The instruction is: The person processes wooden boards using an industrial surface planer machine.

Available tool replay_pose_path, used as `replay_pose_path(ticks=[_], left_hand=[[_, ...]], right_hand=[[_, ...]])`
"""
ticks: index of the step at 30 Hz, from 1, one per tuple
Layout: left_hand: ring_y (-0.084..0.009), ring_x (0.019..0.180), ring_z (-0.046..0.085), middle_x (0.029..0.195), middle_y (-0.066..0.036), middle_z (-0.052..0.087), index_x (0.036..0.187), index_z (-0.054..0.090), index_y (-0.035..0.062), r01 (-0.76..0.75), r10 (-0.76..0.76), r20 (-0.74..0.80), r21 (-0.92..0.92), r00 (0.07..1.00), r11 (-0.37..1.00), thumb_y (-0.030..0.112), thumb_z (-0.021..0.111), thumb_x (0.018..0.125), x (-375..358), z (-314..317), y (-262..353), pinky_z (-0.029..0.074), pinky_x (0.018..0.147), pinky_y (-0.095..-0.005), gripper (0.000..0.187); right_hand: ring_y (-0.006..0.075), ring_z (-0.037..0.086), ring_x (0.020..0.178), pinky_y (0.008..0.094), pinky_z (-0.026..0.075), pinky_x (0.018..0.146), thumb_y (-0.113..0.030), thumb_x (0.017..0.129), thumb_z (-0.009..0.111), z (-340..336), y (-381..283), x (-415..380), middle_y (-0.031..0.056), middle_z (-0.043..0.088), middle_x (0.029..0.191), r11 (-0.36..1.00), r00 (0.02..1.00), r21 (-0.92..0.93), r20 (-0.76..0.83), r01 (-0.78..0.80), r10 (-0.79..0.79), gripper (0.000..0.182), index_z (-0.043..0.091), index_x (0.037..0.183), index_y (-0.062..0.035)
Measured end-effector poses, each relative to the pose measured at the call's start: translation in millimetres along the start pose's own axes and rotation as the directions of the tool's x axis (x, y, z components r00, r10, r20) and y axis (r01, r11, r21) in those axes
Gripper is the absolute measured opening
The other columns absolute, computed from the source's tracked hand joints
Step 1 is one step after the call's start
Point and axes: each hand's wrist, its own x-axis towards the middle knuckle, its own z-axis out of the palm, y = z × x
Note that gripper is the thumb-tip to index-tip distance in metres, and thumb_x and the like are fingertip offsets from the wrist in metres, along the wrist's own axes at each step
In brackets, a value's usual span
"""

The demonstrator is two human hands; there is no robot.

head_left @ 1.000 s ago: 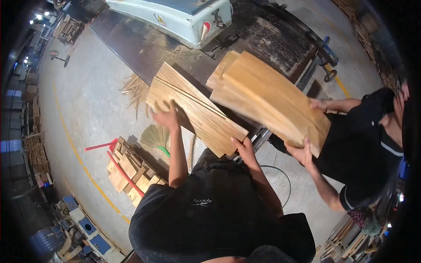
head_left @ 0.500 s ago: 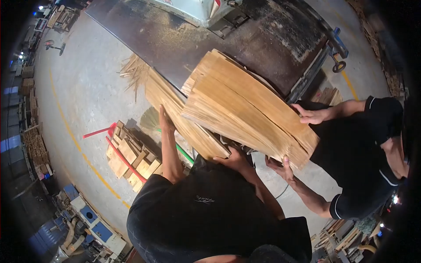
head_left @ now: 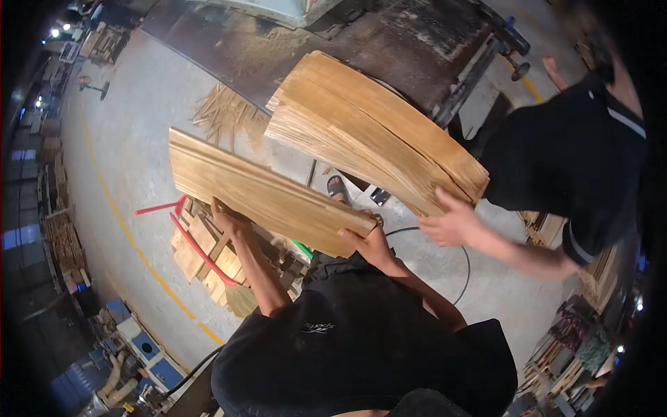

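Since the earlier frame my thin stack of boards (head_left: 257, 191) has swung out to my left, away from the dark machine table (head_left: 201, 42), and the co-worker (head_left: 542, 153) has taken one hand (head_left: 552, 69) off the thicker plank stack (head_left: 375, 125). That stack is the biggest worry: its far end overlaps the table edge in my view, though I can't tell whether it bears on it, and only the other person's near hand (head_left: 455, 222) is at its near end. Should it lack support, it could tip or fan apart, its planks being uneven and loosely layered. My own stack hangs slantwise in front of me, over the floor and partly over the scrap wood pile (head_left: 189, 258). My right hand (head_left: 372, 247) grips the near end, thumb on top; my left hand (head_left: 233, 226) is closed on the lower edge, well short of the far end. With that end jutting out, a loose squeeze could let the layers slide, maybe toward the sandalled foot (head_left: 337, 187) below. Smallest of all, the thin black cable (head_left: 469, 264) looping on the floor could snag a step.
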Motion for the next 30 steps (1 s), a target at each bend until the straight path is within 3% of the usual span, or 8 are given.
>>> replay_pose_path(ticks=[5,8,11,18,23,25,28,30], left_hand=[[-0.0186,0.108,0.057,0.117,-0.011,0.059,0.126,0.052,0.0003,-0.314,0.226,0.407,0.164,0.885,0.935,0.035,0.048,0.099,-18.6,59.1,-9.9,0.046,0.093,-0.0333,0.044],[-0.0167,0.088,0.062,0.105,-0.011,0.061,0.118,0.054,-0.0005,-0.261,0.089,0.440,0.346,0.893,0.901,0.040,0.053,0.098,-67.6,123.6,-16.6,0.053,0.070,-0.0299,0.045],[-0.0089,0.061,0.059,0.083,-0.006,0.064,0.115,0.058,-0.0010,-0.248,-0.016,0.509,0.446,0.861,0.860,0.043,0.056,0.095,-65.5,135.2,-52.3,0.045,0.048,-0.0225,0.048],[-0.0140,0.047,0.058,0.066,-0.008,0.062,0.090,0.059,-0.0003,-0.207,-0.187,0.554,0.571,0.811,0.794,0.047,0.057,0.094,-78.3,152.9,-72.1,0.043,0.044,-0.0242,0.048],[-0.0158,0.053,0.061,0.062,-0.009,0.060,0.079,0.052,0.0052,-0.135,-0.179,0.453,0.579,0.873,0.804,0.050,0.058,0.093,-67.5,143.2,-62.8,0.049,0.053,-0.0263,0.047],[-0.0188,0.080,0.066,0.082,-0.012,0.064,0.094,0.054,0.0032,-0.078,-0.246,0.417,0.623,0.875,0.778,0.049,0.059,0.092,-54.0,132.2,-48.0,0.053,0.071,-0.0322,0.046],[-0.0256,0.125,0.045,0.130,-0.013,0.048,0.135,0.038,0.0061,0.144,-0.242,0.439,0.245,0.865,0.959,0.038,0.062,0.092,-46.7,131.5,-27.1,0.045,0.096,-0.0471,0.059],[-0.0258,0.125,0.046,0.130,-0.013,0.048,0.135,0.038,0.0060,0.096,-0.169,0.423,0.189,0.890,0.977,0.036,0.063,0.092,-25.2,126.4,-29.9,0.045,0.096,-0.0465,0.058]], right_hand=[[0.0144,0.058,0.095,0.0304,0.047,0.083,-0.022,0.090,0.065,-42.1,-35.7,-4.0,0.0070,0.064,0.107,0.966,0.917,0.257,-0.391,0.032,0.074,0.036,0.059,0.115,0.0025],[0.0164,0.060,0.098,0.0314,0.047,0.086,-0.030,0.091,0.065,-86.9,-62.6,-0.4,0.0094,0.066,0.107,0.981,0.804,0.175,-0.569,-0.087,0.172,0.041,0.062,0.112,0.0048],[0.0183,0.062,0.098,0.0324,0.047,0.086,-0.034,0.091,0.065,-134.3,-68.2,3.3,0.0133,0.068,0.105,0.978,0.782,-0.096,-0.617,-0.185,0.088,0.042,0.064,0.110,0.0039],[0.0169,0.062,0.094,0.0306,0.047,0.084,-0.038,0.090,0.065,-189.2,-75.5,14.2,0.0114,0.069,0.102,0.917,0.770,-0.123,-0.591,-0.378,0.239,0.046,0.065,0.109,0.0037],[0.0155,0.059,0.095,0.0302,0.046,0.085,-0.035,0.092,0.063,-162.8,-76.9,22.8,0.0098,0.067,0.103,0.949,0.795,-0.205,-0.602,-0.238,0.070,0.043,0.064,0.110,0.0043],[0.0153,0.057,0.097,0.0309,0.045,0.087,-0.033,0.094,0.062,-137.1,-76.9,22.9,0.0081,0.066,0.105,0.985,0.764,-0.017,-0.633,-0.169,0.120,0.041,0.063,0.110,0.0040],[0.0157,0.056,0.098,0.0309,0.044,0.088,-0.031,0.095,0.060,-97.7,-64.7,31.0,0.0070,0.064,0.104,0.978,0.802,0.042,-0.566,-0.204,0.192,0.039,0.060,0.114,0.0035],[0.0164,0.056,0.097,0.0313,0.043,0.089,-0.031,0.095,0.060,-64.1,-72.7,49.8,0.0071,0.064,0.104,0.985,0.858,0.038,-0.485,-0.169,0.166,0.039,0.059,0.115,0.0030]])
